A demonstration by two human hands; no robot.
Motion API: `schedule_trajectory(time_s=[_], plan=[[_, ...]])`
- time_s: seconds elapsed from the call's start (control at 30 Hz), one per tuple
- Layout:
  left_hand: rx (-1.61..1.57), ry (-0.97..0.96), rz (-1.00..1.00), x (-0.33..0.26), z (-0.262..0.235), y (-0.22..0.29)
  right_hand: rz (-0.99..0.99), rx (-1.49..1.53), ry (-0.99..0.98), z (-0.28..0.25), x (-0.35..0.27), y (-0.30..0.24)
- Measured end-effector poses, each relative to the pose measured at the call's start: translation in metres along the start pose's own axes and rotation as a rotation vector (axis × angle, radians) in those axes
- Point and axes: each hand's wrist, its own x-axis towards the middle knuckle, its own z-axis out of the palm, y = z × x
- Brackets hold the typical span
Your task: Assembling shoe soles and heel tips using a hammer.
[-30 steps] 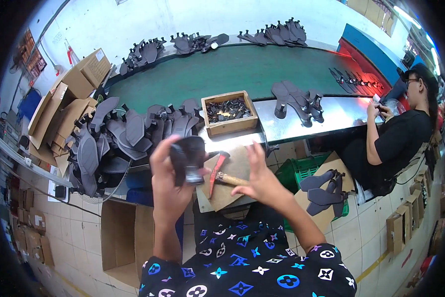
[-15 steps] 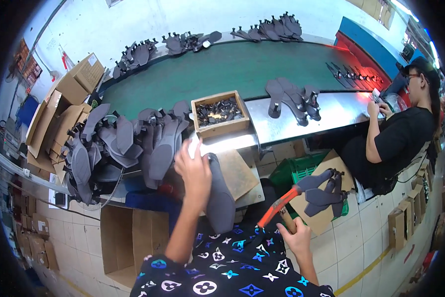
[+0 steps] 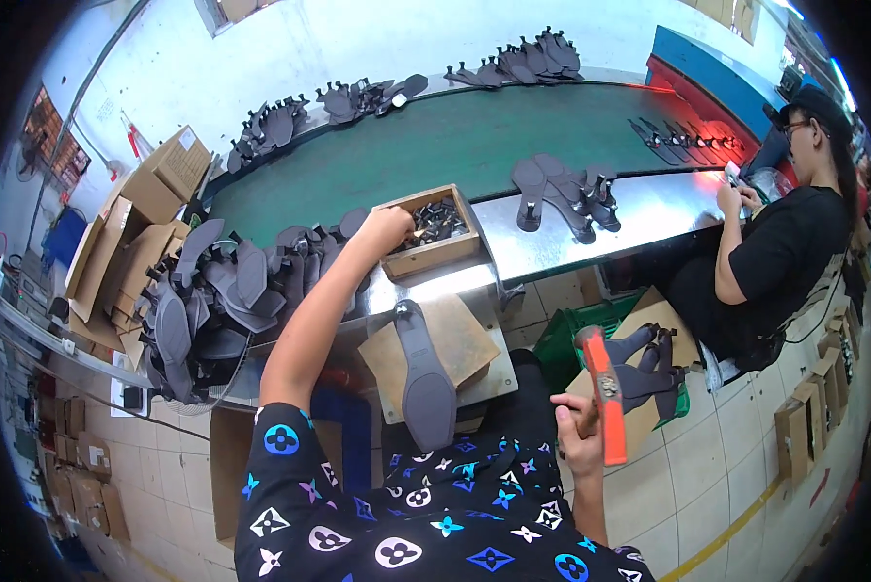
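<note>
My left hand [image 3: 389, 229] reaches forward into a small wooden box [image 3: 434, 254] of dark small parts on the metal bench; its fingers are in the box and I cannot see whether they hold anything. A grey shoe sole [image 3: 424, 376] lies bottom up on a brown cardboard pad [image 3: 467, 336] in front of me. My right hand [image 3: 578, 429] is down at my right side, shut on the orange handle of a hammer [image 3: 602, 390] whose head points up.
A heap of grey soles [image 3: 212, 301] fills the bench to the left, with cardboard boxes [image 3: 149, 209] behind. A green conveyor belt [image 3: 455, 145] carries more soles [image 3: 562, 189]. A person in black [image 3: 775, 262] sits at right. A green crate [image 3: 562, 339] stands below.
My left hand let go of the sole, which now lies on the pad, and reached to the wooden box. My right hand dropped the hammer further to my right side.
</note>
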Motion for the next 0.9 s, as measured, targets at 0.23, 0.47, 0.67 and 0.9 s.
schedule_trajectory(time_s=[0.23,0.47,0.67,0.9], plan=[[-0.585,0.654,-0.181,-0.046,-0.042,0.033,-0.312,-0.077,-0.18,0.002,0.042,-0.058],[-1.585,0.648,-0.372,-0.133,-0.157,0.18,-0.468,0.023,-0.368,0.043,0.088,-0.098],[-1.362,0.849,-0.149,-0.183,-0.168,0.223,-0.283,0.184,-0.469,0.1,0.082,-0.133],[-1.097,0.893,-0.074,-0.192,-0.109,0.194,0.134,0.171,-0.693,0.107,0.091,-0.105]])
